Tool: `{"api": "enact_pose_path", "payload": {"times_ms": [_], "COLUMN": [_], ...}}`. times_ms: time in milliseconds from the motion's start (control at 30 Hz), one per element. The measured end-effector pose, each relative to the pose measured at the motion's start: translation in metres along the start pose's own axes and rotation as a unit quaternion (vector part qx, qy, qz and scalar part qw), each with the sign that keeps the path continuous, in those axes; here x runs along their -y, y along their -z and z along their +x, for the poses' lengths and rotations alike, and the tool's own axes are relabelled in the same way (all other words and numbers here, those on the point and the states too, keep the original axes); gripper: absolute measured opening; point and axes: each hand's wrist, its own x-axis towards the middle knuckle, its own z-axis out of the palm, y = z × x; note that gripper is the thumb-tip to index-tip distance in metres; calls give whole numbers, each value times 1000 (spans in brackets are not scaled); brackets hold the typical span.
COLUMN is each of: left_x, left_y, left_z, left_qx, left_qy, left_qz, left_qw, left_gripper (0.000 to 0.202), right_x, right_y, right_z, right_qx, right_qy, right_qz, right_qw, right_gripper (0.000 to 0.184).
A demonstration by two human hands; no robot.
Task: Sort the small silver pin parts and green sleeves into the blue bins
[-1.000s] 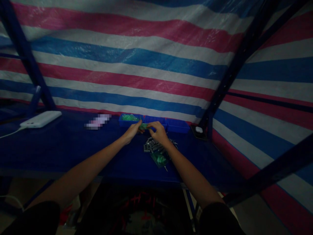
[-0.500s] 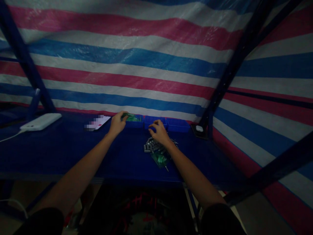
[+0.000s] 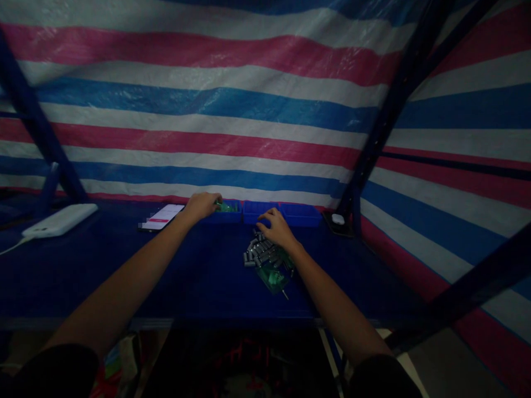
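Note:
My left hand (image 3: 202, 205) reaches over the left blue bin (image 3: 226, 218), its fingers bent down and together at the green plastic packets (image 3: 229, 207) inside. Its fingertips are partly hidden, so I cannot make out what is between them. Above a heap of small grey metal cylinders (image 3: 258, 253), my right hand (image 3: 277, 228) hovers with thumb and forefinger curved apart and nothing visible between them. The middle blue bin (image 3: 259, 213) lies just beyond that hand. A green plastic packet (image 3: 274, 278) rests at the near side of the heap, with a thin pin (image 3: 285, 294) beside it.
A third blue bin (image 3: 302, 215) stands at the right of the row. Farther right, a white case (image 3: 338, 219) sits on a dark pad. To the left are a lit phone (image 3: 164, 216) and a white device (image 3: 62, 220) with a cable. Blue posts and striped sheeting enclose the table.
My left hand has turned and lowered its fingers toward the packets in the left bin. My right hand stays near the heap, slightly shifted. The whole view has tilted a little.

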Motion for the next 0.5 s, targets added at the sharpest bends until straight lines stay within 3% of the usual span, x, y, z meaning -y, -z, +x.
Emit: {"api": "enact_pose_path", "payload": {"times_ms": [133,333,400,500], "left_x": [1,12,14,4], "left_y": [-12,-23,-20,-12], "left_z": [8,7,4,-4], "left_qx": [43,18,-6,-88], "left_qy": [10,24,31,30], "left_qz": [-1,-64,-93,-175], "left_qw": [999,998,995,980], "left_gripper": [25,25,23,21], "right_x": [1,0,1,5], "right_y": [0,0,1,-1], "right_z": [1,1,0,2], "right_qx": [14,27,28,24], "right_qy": [0,0,3,6], "right_qz": [-6,-19,-21,15], "right_qw": [1000,999,999,1000], "right_gripper": [17,17,17,18]}}
